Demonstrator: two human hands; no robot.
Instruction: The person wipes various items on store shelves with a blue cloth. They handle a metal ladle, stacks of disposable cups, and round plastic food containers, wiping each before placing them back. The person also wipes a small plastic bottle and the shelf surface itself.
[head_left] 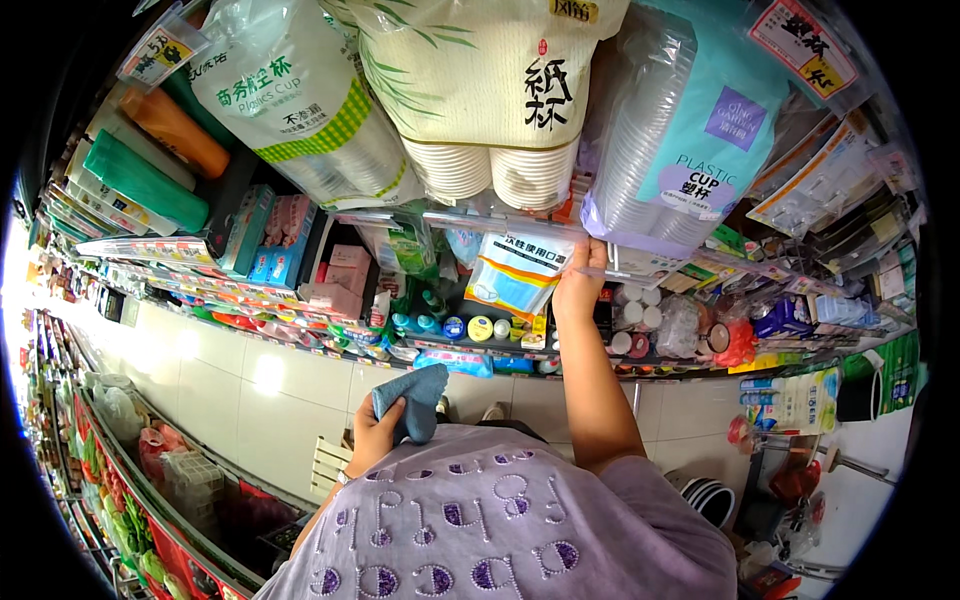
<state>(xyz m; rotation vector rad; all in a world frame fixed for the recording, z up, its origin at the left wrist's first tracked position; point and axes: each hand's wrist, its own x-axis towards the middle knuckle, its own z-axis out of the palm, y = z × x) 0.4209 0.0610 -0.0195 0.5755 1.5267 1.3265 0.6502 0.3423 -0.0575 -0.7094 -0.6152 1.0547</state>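
Relation of note: packet (512,277) vs. hands. Packet (white and blue, yellow-orange band) lies at the right hand (575,290), in front of the shelves, just below the upper shelf's clear front strip (452,219). Right hand is the nearer: fingers at packet's right edge, apparently pinching it; grip behind the film hidden. Right arm extended nearly straight forward from the shoulder.

Left hand (374,438): closed round a blue-grey cloth (411,398), low and close to the body. From it, packet lies forward and to the right, well apart.

Packet long axis: roughly left-right, dropping slightly toward the right; broad printed face toward the wearer. Foreshortening possible, so axis is a judgement.

Edges: above packet, front strip and the overhanging paper cups (490,110); to upper right, blue cup bag (690,130). Little room upward. Below and behind, jars (481,328) on a lower shelf. Whether packet touches the strip: cannot tell.

Open room: toward the body, over floor (300,385) between shelves and shirt (480,520). Cloth and left hand occupy the left part of that gap; the side nearer the right forearm looks freer.
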